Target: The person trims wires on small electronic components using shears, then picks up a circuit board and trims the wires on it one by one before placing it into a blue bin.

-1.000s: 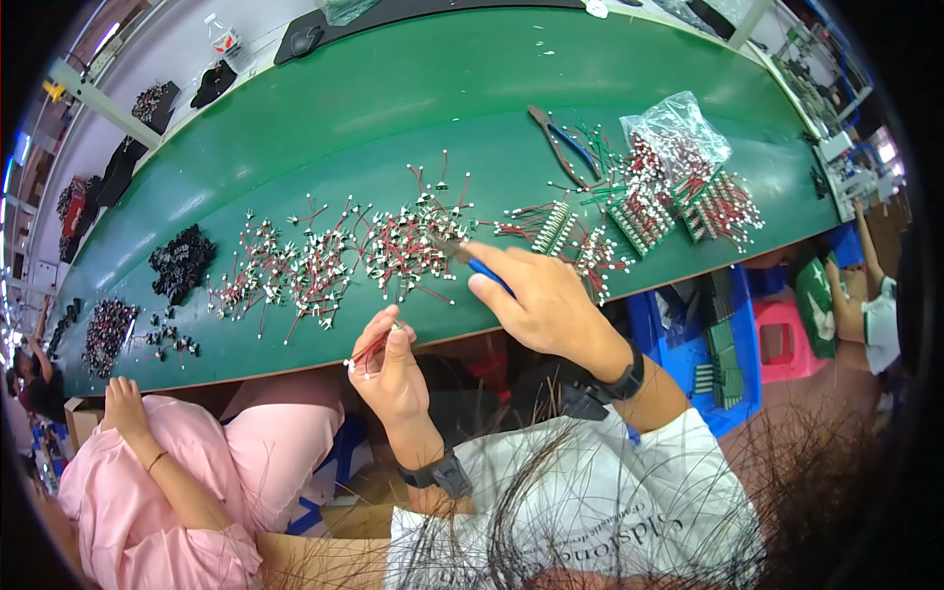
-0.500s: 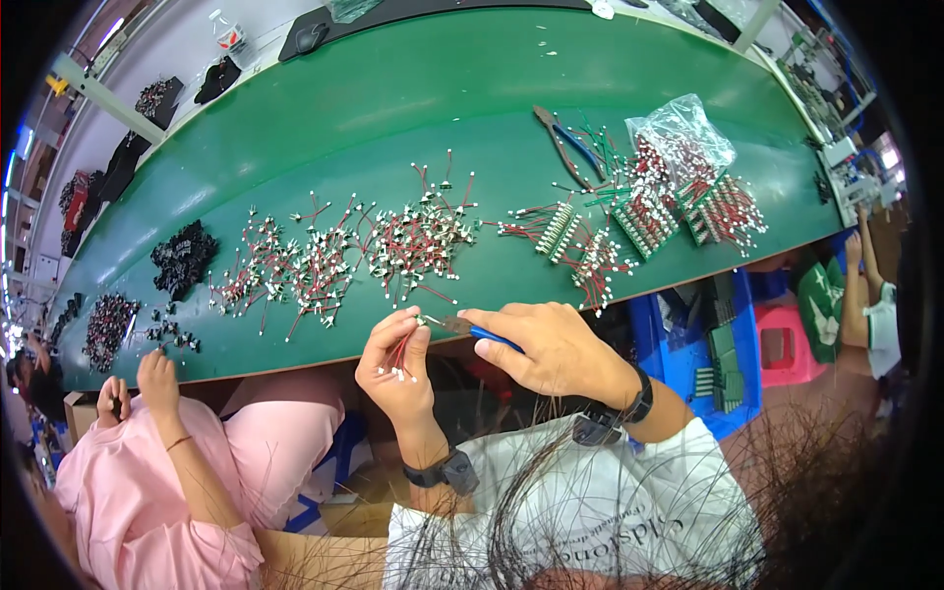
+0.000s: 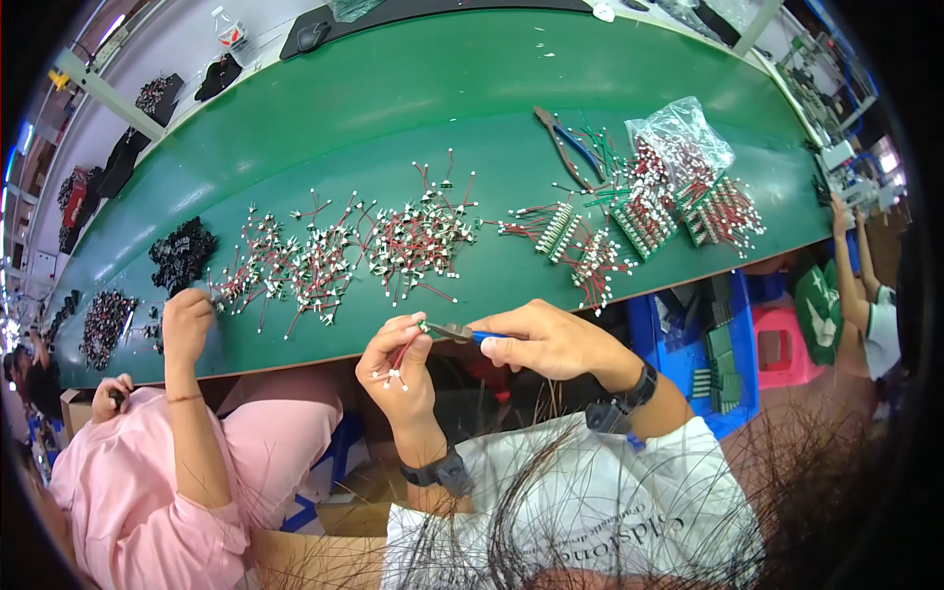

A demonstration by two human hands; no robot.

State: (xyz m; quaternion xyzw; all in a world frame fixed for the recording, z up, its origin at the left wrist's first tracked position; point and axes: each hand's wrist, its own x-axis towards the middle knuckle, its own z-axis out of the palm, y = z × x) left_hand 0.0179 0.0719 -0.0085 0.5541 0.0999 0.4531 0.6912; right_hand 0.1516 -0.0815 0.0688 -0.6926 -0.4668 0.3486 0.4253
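Now both hands are working together below the green counter's near edge, whereas a second ago the right hand was reaching onto it. The left hand is pinching a thin red wire lead with small white ends, while the right hand is gripping blue-handled metal pliers against it. Tangled red wire piles are lying on the smooth counter.

The left hand pinches a small red wire lead with white connectors just off the near edge of the green surface. Touching it from the right, the right hand grips blue-handled pliers, tips at the wire. Beyond both hands lies a pile of wire leads.
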